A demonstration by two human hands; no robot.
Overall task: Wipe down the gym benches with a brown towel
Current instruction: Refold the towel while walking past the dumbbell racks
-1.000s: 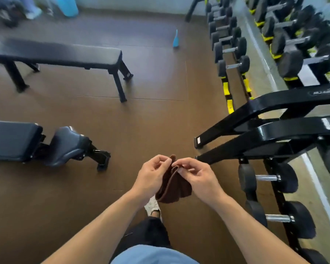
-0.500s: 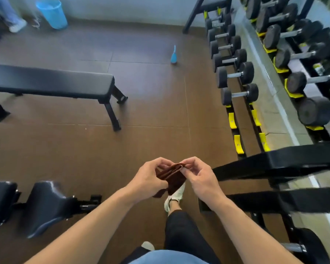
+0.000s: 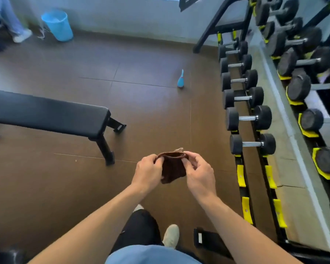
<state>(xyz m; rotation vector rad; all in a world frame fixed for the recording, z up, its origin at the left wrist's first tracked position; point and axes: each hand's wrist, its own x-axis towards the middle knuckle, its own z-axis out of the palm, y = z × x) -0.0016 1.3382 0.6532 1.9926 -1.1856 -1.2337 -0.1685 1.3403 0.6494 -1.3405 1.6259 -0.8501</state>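
A small brown towel (image 3: 173, 167) hangs folded between my hands at mid-frame, above the brown floor. My left hand (image 3: 148, 171) pinches its upper left corner and my right hand (image 3: 199, 172) pinches its upper right corner, stretching the top edge flat. A flat black gym bench (image 3: 51, 115) stands to the left and a little ahead of my hands, its near end about an arm's length from the towel. The bench's left part runs out of frame.
A dumbbell rack (image 3: 246, 115) with black dumbbells and yellow cradles lines the right side, doubled in a mirror. A blue spray bottle (image 3: 180, 79) stands on the floor ahead. A blue bucket (image 3: 58, 25) and a seated person's legs (image 3: 11, 21) are at the far left.
I have walked forward: the flat bench came nearer and the adjustable bench slid out of view. My hands drew the towel's top edge apart, so it now hangs wider.
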